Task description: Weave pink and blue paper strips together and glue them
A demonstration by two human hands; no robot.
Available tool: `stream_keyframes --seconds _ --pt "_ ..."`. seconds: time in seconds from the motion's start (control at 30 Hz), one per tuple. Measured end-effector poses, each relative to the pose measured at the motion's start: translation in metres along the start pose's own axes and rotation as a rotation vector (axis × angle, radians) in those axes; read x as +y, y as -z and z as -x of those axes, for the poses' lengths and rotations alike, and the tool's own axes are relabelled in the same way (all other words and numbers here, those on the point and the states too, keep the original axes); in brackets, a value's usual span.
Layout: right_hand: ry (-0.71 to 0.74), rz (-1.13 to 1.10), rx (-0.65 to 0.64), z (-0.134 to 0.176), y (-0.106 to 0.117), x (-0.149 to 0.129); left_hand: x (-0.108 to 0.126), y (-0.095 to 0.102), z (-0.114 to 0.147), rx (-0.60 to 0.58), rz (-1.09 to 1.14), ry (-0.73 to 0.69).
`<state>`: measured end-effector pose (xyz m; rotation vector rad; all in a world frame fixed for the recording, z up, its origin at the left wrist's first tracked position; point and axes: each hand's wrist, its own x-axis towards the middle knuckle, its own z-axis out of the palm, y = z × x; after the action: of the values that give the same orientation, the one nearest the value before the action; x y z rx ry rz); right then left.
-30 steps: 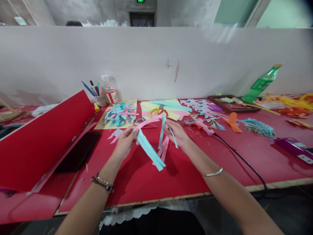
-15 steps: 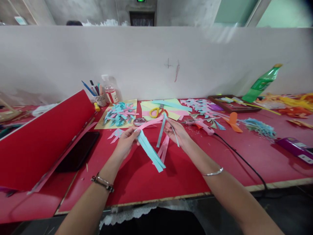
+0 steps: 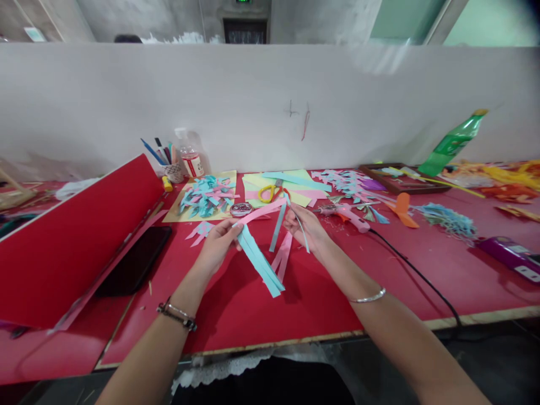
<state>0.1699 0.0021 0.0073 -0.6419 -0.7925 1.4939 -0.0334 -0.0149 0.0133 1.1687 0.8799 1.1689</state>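
Just in front of the yellow-handled scissors (image 3: 272, 192), above the red table (image 3: 320, 298), I am holding a bundle of paper strips between two bare hands. My left hand (image 3: 217, 243) is closing thumb and fingers on the top of the blue strips (image 3: 259, 260), which are fanning down and toward me from that pinch so their free ends are hanging loose over the table. My right hand (image 3: 307, 226), nearer the scissors, is pinching a pink strip (image 3: 261, 212) that is bridging across to the left hand, with more pink and blue ends dangling beneath it; gripping both ends seems to be keeping the strips taut and lined up. To the left of the scissors, a pile of cut pieces (image 3: 206, 198) is lying on a yellow sheet. To their right, a pink glue gun (image 3: 349, 217) is resting with its black cord trailing toward the near table edge, within easy reach of my right hand.
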Motion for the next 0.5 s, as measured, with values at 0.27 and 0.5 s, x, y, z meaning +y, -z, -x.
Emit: stream_keyframes --seconds 0.27,0.5 --pt "0.006 0.005 0.014 0.0023 -0.0033 -0.0032 0.0011 -0.0024 0.0014 0.004 -0.030 0.007" --pt "0.008 0.109 0.003 0.0039 -0.0050 -0.0021 -0.0010 -0.0022 0.0003 -0.008 -0.106 -0.016"
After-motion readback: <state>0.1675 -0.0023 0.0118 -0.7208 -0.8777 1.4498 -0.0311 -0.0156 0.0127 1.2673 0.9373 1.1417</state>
